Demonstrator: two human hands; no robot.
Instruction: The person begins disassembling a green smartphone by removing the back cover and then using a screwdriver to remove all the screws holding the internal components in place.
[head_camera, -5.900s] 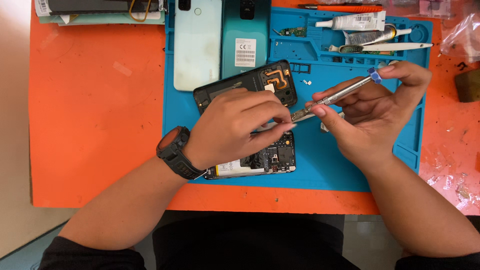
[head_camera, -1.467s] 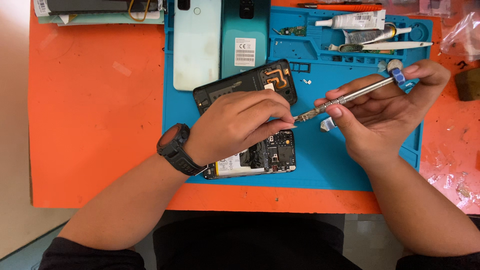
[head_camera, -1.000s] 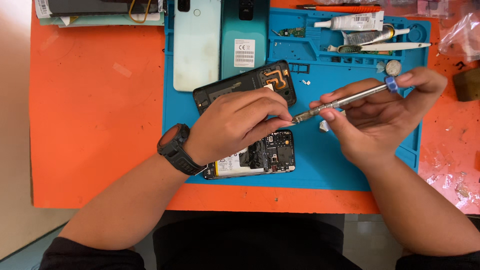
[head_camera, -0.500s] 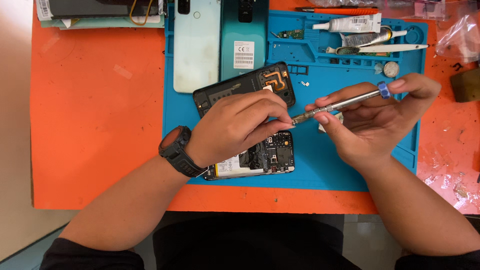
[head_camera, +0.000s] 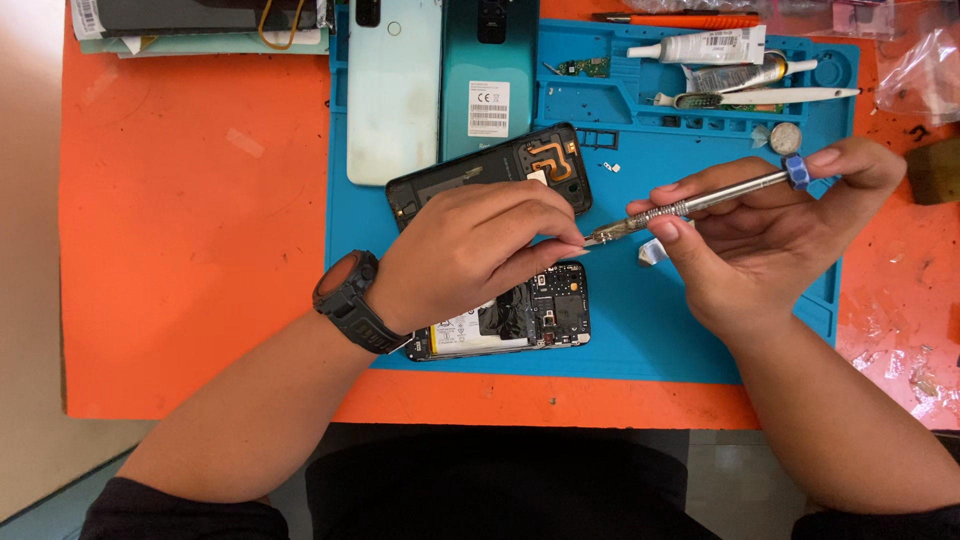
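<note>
**Screwdriver tip met by fingertips over an opened phone**

The right hand (head_camera: 770, 250) holds a slim metal screwdriver (head_camera: 690, 205) almost level, its grip pinching the shaft between thumb and fingers, with the index fingertip resting on the blue cap at the far end. The tip points left, and there the left hand (head_camera: 470, 250) meets it: thumb and forefinger are pressed together right at the tip, though whether they pinch anything there is too small to tell. A black watch (head_camera: 350, 300) sits on the left wrist.

Under the left hand lies the opened phone (head_camera: 530, 320), its battery and circuit board showing, on the near edge of a blue mat (head_camera: 640, 330). Just beyond the hand rests a black back cover (head_camera: 520, 165) with an orange flex strip. Further back, side by side, lie two phones face down, one pale mint (head_camera: 393, 90), one teal (head_camera: 490, 70).

A small pale scrap (head_camera: 652, 252) lies on the mat beside the right thumb. A white glue tube (head_camera: 700, 45) and tweezers (head_camera: 760, 97) sit in the mat's far tray. The mat lies on an orange tabletop (head_camera: 190, 230).
</note>
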